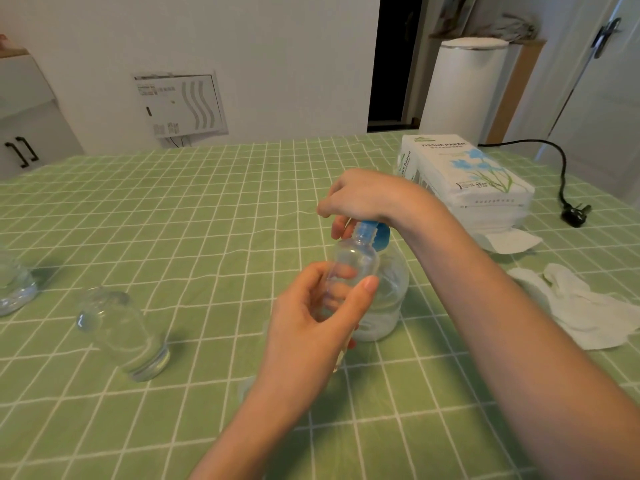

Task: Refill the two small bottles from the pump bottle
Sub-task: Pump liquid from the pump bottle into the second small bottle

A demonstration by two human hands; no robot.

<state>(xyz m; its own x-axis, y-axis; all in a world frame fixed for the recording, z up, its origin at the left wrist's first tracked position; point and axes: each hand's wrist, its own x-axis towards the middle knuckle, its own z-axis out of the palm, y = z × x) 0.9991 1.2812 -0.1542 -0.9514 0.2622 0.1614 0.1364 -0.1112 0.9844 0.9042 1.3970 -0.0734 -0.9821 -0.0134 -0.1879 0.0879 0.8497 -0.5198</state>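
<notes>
Well to the left, a second small bottle (121, 332) stood on the surface (207, 220). The left hand (311, 327) gripped the first small bottle (353, 261), mouth raised to the pump bottle (388, 299) (the filling step, I judged). The right hand (363, 199) curled over its blue pump head (372, 233). Next would call for steady presses, mouth kept under the spout.

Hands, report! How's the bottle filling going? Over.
Left hand grips small bottle at blue pump. Right hand wraps pump. Second bottle waits left. Nothing blocking.
</notes>
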